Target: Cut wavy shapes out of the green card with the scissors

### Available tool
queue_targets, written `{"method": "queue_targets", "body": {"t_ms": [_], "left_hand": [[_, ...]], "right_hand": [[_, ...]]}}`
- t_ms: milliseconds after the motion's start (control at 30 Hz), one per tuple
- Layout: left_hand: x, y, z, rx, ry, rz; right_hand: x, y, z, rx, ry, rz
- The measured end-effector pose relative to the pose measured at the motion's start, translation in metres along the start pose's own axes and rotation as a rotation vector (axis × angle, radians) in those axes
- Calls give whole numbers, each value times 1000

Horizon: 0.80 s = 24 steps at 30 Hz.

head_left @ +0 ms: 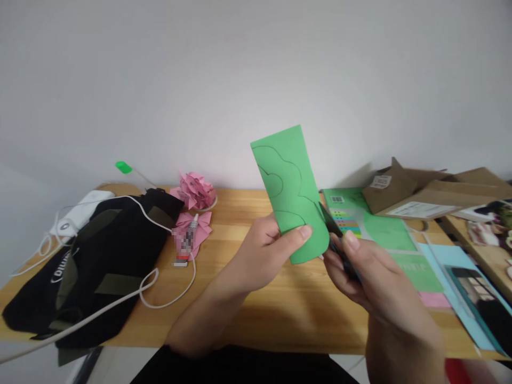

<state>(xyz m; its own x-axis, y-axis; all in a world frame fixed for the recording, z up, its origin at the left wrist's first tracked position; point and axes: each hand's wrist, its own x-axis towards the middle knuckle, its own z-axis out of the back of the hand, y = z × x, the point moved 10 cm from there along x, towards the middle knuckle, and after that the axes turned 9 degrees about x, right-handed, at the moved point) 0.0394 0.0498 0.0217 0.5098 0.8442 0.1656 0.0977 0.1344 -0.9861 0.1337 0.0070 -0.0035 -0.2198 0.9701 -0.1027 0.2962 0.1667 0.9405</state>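
Observation:
My left hand [268, 248] pinches a sheet of green paper [288, 176] near its lower end, thumb on the front. Dark curved lines, like a petal or cloud outline, are drawn on the paper, and its lower right corner is rounded. The fingers of my right hand [372, 272] are wrapped round a pair of dark scissors [336, 226]. Its blade lies against the right edge of the paper; whether it has cut in there, I cannot tell. Both hands are held above the wooden table [244, 213].
On the left lie a black bag [120, 256], a white power strip [80, 213] and a white cable. Behind the left hand are a pink paper flower [194, 189] and a glue tube [190, 234] on pink paper. Green packs [392, 232] and a cardboard box [424, 192] are at right.

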Motion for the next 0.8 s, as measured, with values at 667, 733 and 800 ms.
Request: {"method": "queue_targets", "body": {"t_ms": [667, 733, 800], "left_hand": [[-1, 4, 0, 14, -20, 41], [-1, 4, -1, 8, -12, 51], [-1, 4, -1, 5, -3, 52]], "right_hand": [[3, 10, -4, -138, -19, 85], [2, 11, -4, -142, -21, 94], [1, 12, -4, -146, -21, 104]]}}
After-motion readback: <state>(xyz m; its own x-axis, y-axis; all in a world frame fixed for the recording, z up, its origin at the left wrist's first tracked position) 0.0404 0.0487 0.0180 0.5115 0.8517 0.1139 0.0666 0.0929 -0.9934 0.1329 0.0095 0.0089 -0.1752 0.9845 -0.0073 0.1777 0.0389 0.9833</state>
